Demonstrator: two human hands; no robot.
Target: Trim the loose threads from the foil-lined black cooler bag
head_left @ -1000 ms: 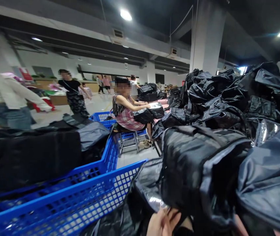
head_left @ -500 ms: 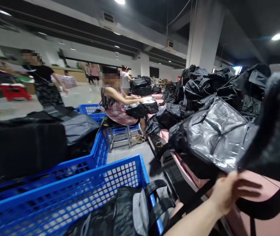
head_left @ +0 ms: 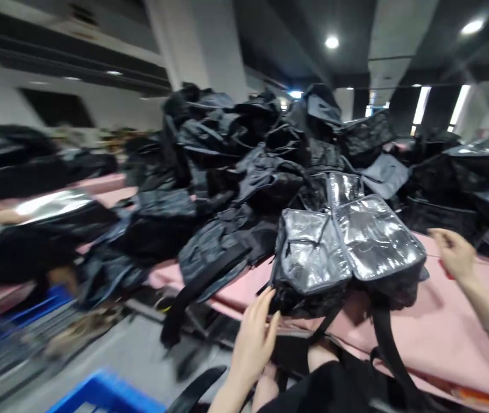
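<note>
Two hands, left hand point(head_left: 253, 338) fingers apart touching silver-lined bag point(head_left: 347, 252), right hand point(head_left: 454, 252) loosely open, background blurred.

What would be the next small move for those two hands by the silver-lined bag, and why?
Probably closing the left hand on the bag's near edge. Its fingers reach up to the bag's lower left corner without gripping, the bag lies open on the pink table, and the right hand hangs open beside it, apart.

A heap of black bags point(head_left: 244, 149) covers the pink table point(head_left: 433, 332); a blue crate point(head_left: 98, 396) sits low left, a grey pillar point(head_left: 201, 51) behind
</note>
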